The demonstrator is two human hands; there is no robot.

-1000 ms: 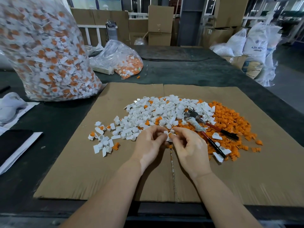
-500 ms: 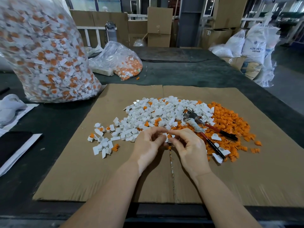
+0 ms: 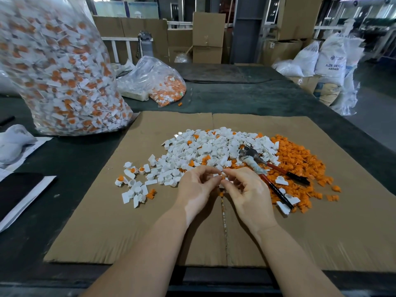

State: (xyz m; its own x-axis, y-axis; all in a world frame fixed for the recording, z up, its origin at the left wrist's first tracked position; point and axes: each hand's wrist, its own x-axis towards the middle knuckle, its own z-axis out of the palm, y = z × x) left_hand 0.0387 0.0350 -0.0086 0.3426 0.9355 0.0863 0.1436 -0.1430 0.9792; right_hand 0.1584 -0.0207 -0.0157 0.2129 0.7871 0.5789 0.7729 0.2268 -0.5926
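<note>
A heap of small white plastic caps (image 3: 214, 146) lies on a flat cardboard sheet (image 3: 150, 221), with a heap of orange inserts (image 3: 300, 159) to its right. My left hand (image 3: 197, 189) and my right hand (image 3: 246, 194) meet fingertip to fingertip at the near edge of the white heap. Together they pinch a small white cap with an orange insert (image 3: 221, 176), mostly hidden by the fingers. Red-handled pliers (image 3: 276, 170) lie across the orange heap, just right of my right hand.
A big clear bag of white and orange parts (image 3: 60, 78) stands at the left. A smaller bag (image 3: 158, 82) lies behind the cardboard. A few loose white caps (image 3: 135, 189) sit left of the hands. Papers and a dark object (image 3: 17, 189) lie at the far left; boxes and sacks (image 3: 330, 58) stand beyond.
Both hands stay together at the heap's near edge; the fingers have shifted slightly around the small piece. Nothing else on the cardboard has moved.
</note>
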